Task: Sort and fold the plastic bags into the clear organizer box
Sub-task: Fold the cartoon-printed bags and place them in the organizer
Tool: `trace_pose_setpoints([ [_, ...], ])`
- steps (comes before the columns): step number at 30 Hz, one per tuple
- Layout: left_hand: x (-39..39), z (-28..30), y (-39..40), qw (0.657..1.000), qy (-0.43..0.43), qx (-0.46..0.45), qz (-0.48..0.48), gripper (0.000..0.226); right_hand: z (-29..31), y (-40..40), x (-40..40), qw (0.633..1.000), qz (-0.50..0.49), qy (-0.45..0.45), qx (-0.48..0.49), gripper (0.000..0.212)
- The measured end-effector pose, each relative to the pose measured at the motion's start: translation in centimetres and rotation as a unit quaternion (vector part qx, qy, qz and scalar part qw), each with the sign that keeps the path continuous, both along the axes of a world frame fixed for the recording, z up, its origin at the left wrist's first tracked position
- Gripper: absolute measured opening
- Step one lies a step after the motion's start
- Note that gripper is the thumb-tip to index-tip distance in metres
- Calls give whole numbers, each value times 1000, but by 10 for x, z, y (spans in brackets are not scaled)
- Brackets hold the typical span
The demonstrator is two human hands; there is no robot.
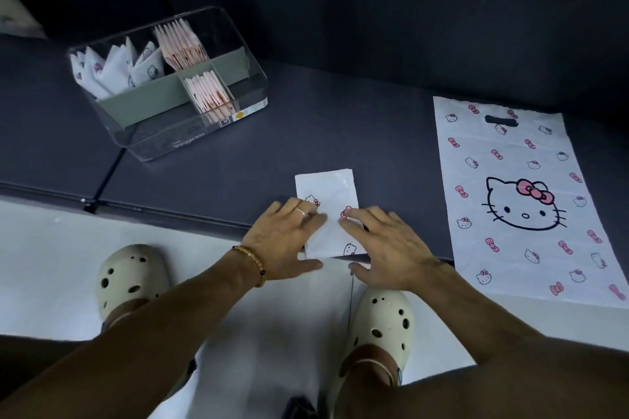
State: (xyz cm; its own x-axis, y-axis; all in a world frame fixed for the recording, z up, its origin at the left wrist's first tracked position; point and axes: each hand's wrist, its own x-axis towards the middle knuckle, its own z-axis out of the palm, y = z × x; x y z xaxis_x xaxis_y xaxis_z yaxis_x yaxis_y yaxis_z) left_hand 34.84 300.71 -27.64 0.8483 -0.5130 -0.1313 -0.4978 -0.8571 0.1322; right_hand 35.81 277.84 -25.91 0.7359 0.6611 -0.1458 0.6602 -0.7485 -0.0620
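At the far left of the dark desk (357,133) stands the clear organizer box (170,85), its compartments already holding folded white bags (112,68) on the left side and two packs of pink-printed folded bags (180,44) toward the middle and right. Any new piece pushed in carelessly could knock the upright triangles over, since they lean loosely on one another.

Nearer the middle, at the front edge of the desk, the left hand (286,241) lies flat with fingers straight, pressing the near left part of the half-folded bag (326,211). The right hand (384,245) does the same on the near right part, fingers spread and relaxed, gripping nothing. The bag is a narrow strip lying away from the person, its near end gathered under both hands (a diagonal fold seems to be starting there, though the fingers hide the crease).

The main risk I judge is slippage: the plastic is slick, the near end sits right at the desk's edge, and uneven pressure could let it slide off toward the floor (68,248) or spring open. Trapped air could also puff the fold and leave it too fat for its compartment.

At the right, a flat unfolded bag (520,201) overhangs the front edge; a brush from the right forearm could drag it off.
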Motion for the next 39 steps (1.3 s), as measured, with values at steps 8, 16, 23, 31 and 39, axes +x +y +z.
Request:
trace_pose_setpoints([
  [8, 9, 6, 3, 931, 75, -282, 221, 32, 10, 8, 5, 911, -292, 126, 263, 16],
  [16, 35, 7, -20, 881, 56, -260, 391, 21, 3, 26, 51, 846, -413, 218, 259, 27],
  [23, 39, -10, -24, 980, -24, -133, 149, 46, -5, 40, 67, 873, -411, 160, 207, 31],
  [31, 40, -20, -22, 994, -16, -50, 100, 54, -24, 19, 50, 969, -193, -97, 119, 39],
  [39, 62, -6, -56, 994, -61, -45, 84, 53, -38, 24, 45, 975, -195, -19, 105, 61],
])
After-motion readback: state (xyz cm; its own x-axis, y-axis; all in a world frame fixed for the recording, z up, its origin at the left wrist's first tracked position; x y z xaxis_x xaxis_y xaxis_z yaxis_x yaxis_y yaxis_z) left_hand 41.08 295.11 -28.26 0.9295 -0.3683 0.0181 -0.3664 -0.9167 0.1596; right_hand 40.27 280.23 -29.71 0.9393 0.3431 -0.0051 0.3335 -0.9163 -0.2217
